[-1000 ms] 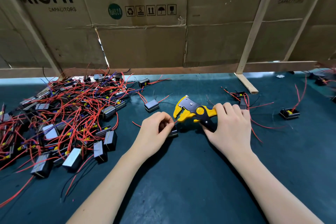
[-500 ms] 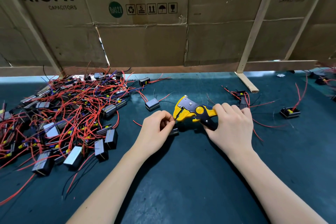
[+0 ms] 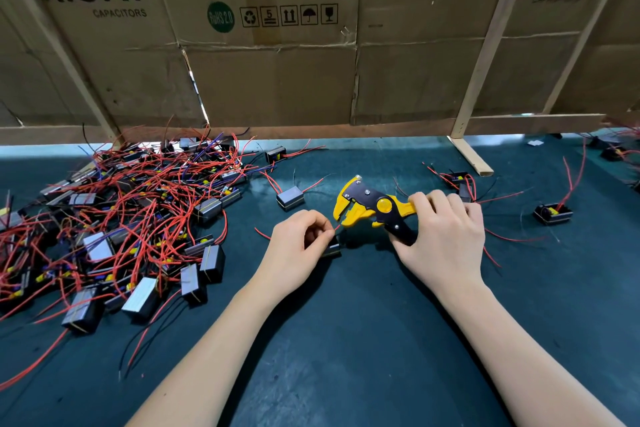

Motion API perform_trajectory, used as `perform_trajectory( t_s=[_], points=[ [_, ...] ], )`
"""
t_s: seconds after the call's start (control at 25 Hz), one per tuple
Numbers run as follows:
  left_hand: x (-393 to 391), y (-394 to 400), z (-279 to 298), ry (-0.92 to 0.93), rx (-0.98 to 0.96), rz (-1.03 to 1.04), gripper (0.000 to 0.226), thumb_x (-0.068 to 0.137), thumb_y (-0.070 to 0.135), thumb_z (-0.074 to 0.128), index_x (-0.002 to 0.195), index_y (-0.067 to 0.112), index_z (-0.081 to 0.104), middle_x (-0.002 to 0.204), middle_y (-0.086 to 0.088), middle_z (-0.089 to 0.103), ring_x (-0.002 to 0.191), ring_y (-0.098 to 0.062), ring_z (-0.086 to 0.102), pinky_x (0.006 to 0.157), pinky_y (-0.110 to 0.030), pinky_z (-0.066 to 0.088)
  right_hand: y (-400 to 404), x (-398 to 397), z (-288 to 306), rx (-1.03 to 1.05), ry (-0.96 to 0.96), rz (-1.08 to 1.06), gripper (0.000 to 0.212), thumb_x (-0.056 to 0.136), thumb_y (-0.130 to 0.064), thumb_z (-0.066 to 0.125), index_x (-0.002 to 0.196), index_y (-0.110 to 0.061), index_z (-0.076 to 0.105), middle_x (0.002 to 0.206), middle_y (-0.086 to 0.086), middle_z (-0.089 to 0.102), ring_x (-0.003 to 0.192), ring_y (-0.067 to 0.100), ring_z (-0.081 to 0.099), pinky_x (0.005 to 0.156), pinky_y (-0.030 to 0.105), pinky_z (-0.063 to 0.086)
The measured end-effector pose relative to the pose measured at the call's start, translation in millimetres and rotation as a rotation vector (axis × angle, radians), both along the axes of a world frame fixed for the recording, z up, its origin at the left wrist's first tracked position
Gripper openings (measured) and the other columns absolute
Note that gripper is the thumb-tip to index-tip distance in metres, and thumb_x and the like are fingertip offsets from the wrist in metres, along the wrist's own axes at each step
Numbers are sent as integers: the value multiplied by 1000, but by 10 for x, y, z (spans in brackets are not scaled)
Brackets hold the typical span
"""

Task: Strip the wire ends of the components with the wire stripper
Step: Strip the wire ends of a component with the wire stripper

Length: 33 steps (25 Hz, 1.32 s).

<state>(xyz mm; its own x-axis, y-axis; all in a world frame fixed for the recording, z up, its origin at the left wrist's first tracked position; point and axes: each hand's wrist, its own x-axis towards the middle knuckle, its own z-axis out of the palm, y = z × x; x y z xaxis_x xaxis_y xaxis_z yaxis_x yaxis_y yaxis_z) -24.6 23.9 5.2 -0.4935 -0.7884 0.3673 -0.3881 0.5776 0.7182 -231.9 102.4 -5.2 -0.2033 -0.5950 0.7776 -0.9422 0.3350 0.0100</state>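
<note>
Between the two hands, near the middle of the tabletop (image 3: pixel 346 340), a short run of red wire (image 3: pixel 336 227) bridges the gap. The left hand (image 3: pixel 298 246) pinches that wire between thumb and fingertips, with the small dark component (image 3: pixel 330 250) tucked under the hand against the mat. The wire end sits at the mouth of the yellow wire stripper (image 3: pixel 367 210); whether the blades have bitten cannot be told. The right hand (image 3: pixel 443 239) has its grip closed round the stripper's handles.

Such thin insulated wire looks light and limp, so it likely wants holding close to the tip, as here, or it would bend away from the tool. The component seems small and rigid, and probably better steadied than pulled, since its leads could tear out.

Left of the hands lies a tangled pile of components (image 3: pixel 114 229) with red leads. A few more components (image 3: pixel 552 213) lie scattered to the right. A cardboard screen (image 3: pixel 277 73) stands behind.
</note>
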Motion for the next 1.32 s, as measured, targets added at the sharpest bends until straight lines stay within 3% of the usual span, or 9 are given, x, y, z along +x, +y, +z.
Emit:
perform_trajectory(
  t_s=[0.44, 1.04, 1.32],
  points=[
    [-13, 0, -15, 17, 28, 15, 9, 90, 7, 64, 82, 12, 64, 73, 10, 55, 65, -3, 46, 64, -11, 36, -4, 41, -11, -4, -8, 28, 37, 69, -44, 75, 84, -12, 61, 74, 4, 56, 70, 31, 52, 70, 39, 36],
    [-22, -7, -11, 2, 27, 8, 10, 84, 6, 70, 83, 14, 64, 74, 8, 55, 65, -4, 43, 64, -11, 35, 34, -17, -31, 110, -51, -15, 48, 61, -49, 82, 84, -12, 61, 74, 4, 56, 70, 31, 52, 69, 39, 35],
    [-49, 6, -40, 20, 36, 42, 9, 84, 5, 69, 82, 13, 65, 75, 2, 58, 65, -6, 44, 63, -12, 36, 61, 1, 21, 126, -36, 1, 45, 59, -45, 86, 70, -13, 57, 62, 3, 54, 58, 29, 54, 63, 35, 32]
  ],
)
